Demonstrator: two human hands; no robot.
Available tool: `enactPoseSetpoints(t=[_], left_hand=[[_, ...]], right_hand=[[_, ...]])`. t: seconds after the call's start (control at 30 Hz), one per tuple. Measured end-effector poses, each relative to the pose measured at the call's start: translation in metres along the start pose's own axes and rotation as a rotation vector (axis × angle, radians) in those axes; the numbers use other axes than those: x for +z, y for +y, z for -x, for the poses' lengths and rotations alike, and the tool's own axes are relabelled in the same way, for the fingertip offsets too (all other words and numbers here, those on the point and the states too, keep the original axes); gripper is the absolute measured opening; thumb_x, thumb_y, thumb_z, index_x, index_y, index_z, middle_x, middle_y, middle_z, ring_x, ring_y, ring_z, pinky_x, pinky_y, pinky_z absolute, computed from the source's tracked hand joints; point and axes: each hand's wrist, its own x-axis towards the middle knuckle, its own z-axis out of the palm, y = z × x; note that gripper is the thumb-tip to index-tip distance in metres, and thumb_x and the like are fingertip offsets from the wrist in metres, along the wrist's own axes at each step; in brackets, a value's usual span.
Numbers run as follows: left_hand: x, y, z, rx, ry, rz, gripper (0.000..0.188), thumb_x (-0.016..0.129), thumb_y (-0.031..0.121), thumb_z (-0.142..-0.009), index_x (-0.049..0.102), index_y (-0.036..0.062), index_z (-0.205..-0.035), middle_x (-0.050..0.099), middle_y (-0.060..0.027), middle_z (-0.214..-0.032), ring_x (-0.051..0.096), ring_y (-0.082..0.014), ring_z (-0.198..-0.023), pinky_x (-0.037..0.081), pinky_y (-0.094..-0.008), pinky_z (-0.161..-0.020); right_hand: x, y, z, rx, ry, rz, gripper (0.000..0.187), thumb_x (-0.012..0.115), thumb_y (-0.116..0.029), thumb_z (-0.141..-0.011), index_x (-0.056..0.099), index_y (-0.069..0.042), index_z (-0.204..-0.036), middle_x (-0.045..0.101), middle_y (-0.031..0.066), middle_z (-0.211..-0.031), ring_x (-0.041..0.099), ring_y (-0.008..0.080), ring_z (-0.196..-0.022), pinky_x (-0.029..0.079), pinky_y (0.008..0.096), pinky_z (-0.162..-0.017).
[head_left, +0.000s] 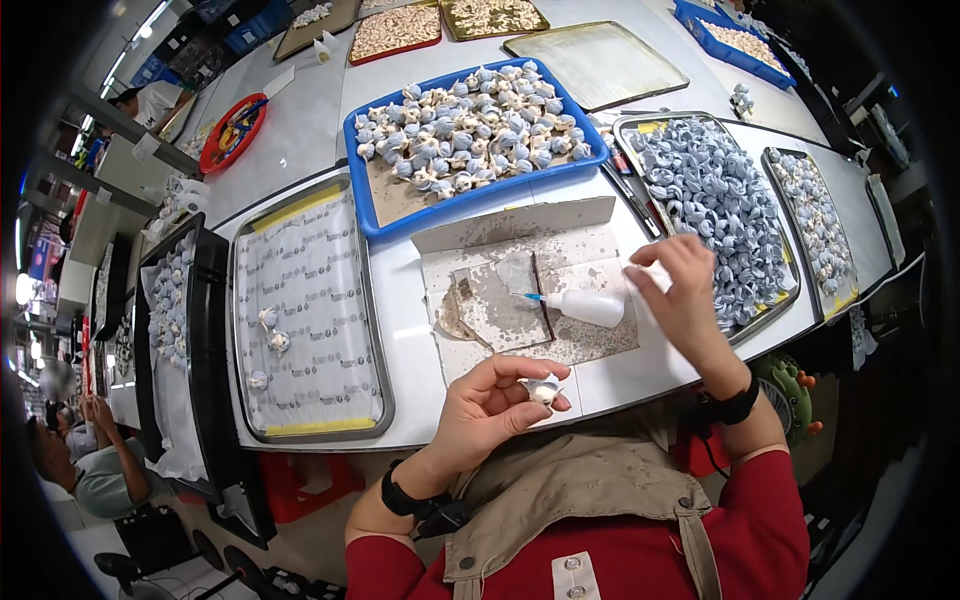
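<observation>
White glue bottle [590,306] under right-hand fingers [660,262].

A long white worktable in a busy workshop

The white table [300,120] ran from lower left toward the upper right of the frame, crowded with trays. At the upper left, ceiling strip lights [150,20] glowed above blue crates [255,25]; at the lower left, a seated person [85,465] worked over a pale floor [90,545].
</observation>
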Motion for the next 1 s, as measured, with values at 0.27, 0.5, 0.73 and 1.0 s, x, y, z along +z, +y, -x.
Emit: enactPoseSetpoints(t=[0.27,0.5,0.73,1.0], left_hand=[[0.005,-0.016,-0.009,-0.062,0.116,-0.096,0.031,0.059,-0.003,-0.086,0.050,-0.0001,-0.115,0.056,-0.0184,-0.119,0.063,-0.0217,-0.098,0.052,-0.0279,-0.082],[0.011,-0.019,-0.012,-0.107,0.132,-0.105,0.030,0.059,-0.002,-0.087,0.050,-0.0005,-0.115,0.057,-0.0162,-0.117,0.063,-0.0194,-0.096,0.052,-0.0261,-0.080],[0.014,-0.025,-0.014,-0.145,0.157,-0.074,0.032,0.060,-0.002,-0.087,0.051,-0.0004,-0.117,0.058,-0.0151,-0.116,0.063,-0.0176,-0.094,0.052,-0.0251,-0.079],[0.011,-0.030,-0.019,-0.197,0.167,-0.055,0.042,0.062,-0.006,-0.083,0.049,-0.0006,-0.122,0.058,-0.0120,-0.117,0.061,-0.0155,-0.097,0.051,-0.0264,-0.086]], right_hand=[[-0.035,0.066,-0.023,0.147,0.109,0.584,0.025,0.078,-0.030,-0.067,0.064,-0.013,-0.077,0.057,-0.0012,-0.085,0.051,0.0200,-0.090,0.031,0.0380,-0.084],[-0.028,0.077,-0.029,0.188,0.056,0.600,0.021,0.077,-0.029,-0.068,0.067,-0.013,-0.075,0.059,-0.0004,-0.084,0.050,0.0194,-0.094,0.031,0.0391,-0.085],[-0.028,0.081,-0.034,0.160,-0.027,0.575,0.021,0.076,-0.028,-0.069,0.070,-0.012,-0.081,0.059,-0.0002,-0.085,0.050,0.0198,-0.095,0.031,0.0409,-0.085],[-0.059,0.032,-0.031,-0.146,-0.074,0.226,0.022,0.077,-0.016,-0.064,0.068,-0.013,-0.084,0.056,0.0002,-0.085,0.050,0.0209,-0.091,0.034,0.0376,-0.082]])
